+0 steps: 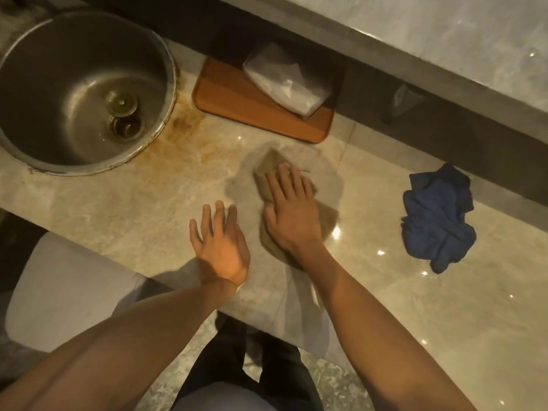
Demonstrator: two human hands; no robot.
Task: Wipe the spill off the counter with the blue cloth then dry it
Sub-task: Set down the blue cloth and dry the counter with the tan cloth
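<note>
My right hand (292,212) presses flat on a tan cloth (268,166) spread on the beige marble counter (148,209), inside a darker damp-looking patch (240,185). Part of the tan cloth is hidden under the palm and wrist. My left hand (221,247) hovers beside it to the left, fingers spread, holding nothing. The blue cloth (437,218) lies crumpled on the counter to the right, apart from both hands.
A round steel sink (80,90) sits at the far left, with rusty brown stains (186,126) beside its rim. An orange wooden board (237,102) behind the damp patch carries a clear plastic bag (287,81). A raised grey ledge (415,69) runs along the back.
</note>
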